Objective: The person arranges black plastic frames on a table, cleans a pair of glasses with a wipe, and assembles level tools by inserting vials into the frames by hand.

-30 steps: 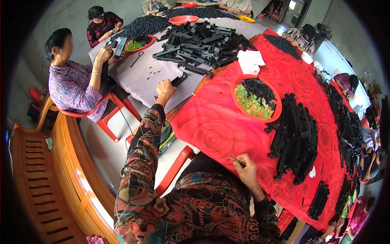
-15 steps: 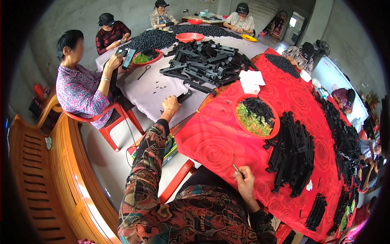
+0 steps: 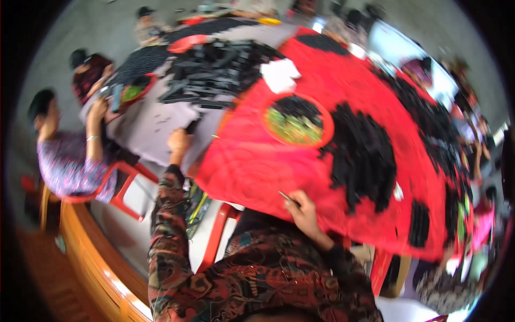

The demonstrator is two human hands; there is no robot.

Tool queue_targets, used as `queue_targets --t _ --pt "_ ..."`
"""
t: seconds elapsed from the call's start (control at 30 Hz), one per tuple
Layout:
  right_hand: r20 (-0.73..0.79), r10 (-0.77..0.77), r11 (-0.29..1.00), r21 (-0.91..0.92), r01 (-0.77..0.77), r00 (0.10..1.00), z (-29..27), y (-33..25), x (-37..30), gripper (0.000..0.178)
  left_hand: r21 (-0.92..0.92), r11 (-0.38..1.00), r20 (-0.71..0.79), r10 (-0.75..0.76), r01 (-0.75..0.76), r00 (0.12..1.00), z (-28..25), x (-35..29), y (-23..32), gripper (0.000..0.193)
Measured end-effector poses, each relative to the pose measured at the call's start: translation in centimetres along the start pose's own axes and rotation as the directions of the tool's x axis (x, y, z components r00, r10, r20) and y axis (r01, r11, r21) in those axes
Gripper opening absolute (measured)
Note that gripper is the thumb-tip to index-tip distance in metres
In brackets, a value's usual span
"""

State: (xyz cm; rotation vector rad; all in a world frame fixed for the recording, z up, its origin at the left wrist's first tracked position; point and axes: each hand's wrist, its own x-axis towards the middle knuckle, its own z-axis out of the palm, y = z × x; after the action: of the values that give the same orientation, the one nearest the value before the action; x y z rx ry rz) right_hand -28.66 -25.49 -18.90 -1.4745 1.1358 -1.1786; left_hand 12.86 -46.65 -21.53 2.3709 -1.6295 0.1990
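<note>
Metal, thin and rod-like, shows as a small tool [image 3: 284, 196] pinched in the right hand [image 3: 304, 210], which rests at the near edge of the surface [image 3: 252, 166] where a red cloth [image 3: 354, 225] hangs over. The left hand [image 3: 178, 142] is stretched far out to the left edge of that cloth, closed on a small dark piece [image 3: 192, 126] lying on the adjoining grey surface [image 3: 147, 124]; the picture is too blurred to tell how firm the grip is. With the arm at full reach, the piece could slip from the fingers and drop into the gap below. Beyond the hands sit a red dish [image 3: 298, 119] of green and black bits and a heap of black parts [image 3: 362, 155]; a sleeve dragged back across the cloth could pull it and spill them. Another person [image 3: 70, 161] sits at the far left edge.
</note>
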Motion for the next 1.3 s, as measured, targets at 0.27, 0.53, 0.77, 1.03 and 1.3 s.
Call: queue_targets --t 0.27,0.53,0.77,1.03,1.3 --pt "-0.207 -0.041 0.998 0.047 0.052 0.978 -3.5 -0.2 1.0 0.011 0.001 1.0 0.022 -0.017 0.017 1.0 0.2 1.0 -1.2 0.043" --pt "-0.414 -0.071 0.991 0.073 0.111 0.908 -12.3 -1.4 0.5 0.011 -0.003 0.999 -0.05 0.037 -0.038 0.998 0.8 0.6 -1.9 0.044" --pt "-0.767 -0.174 0.953 -0.289 -0.09 0.618 -22.8 2.8 -1.6 0.008 -0.023 1.0 -0.031 0.005 -0.006 1.0 -0.8 -0.1 -1.8 0.059" --pt "-0.781 -0.453 0.571 -0.624 -0.534 0.429 -32.4 7.9 -3.8 0.021 -0.153 0.973 -0.447 0.09 -0.175 0.89 -3.0 -3.2 2.4 0.05" --pt "-0.704 -0.476 0.28 -0.69 -0.667 0.528 -33.1 11.1 -4.7 0.02 -0.435 0.684 -0.468 0.383 -0.585 0.796 -5.8 -11.1 10.8 0.028"
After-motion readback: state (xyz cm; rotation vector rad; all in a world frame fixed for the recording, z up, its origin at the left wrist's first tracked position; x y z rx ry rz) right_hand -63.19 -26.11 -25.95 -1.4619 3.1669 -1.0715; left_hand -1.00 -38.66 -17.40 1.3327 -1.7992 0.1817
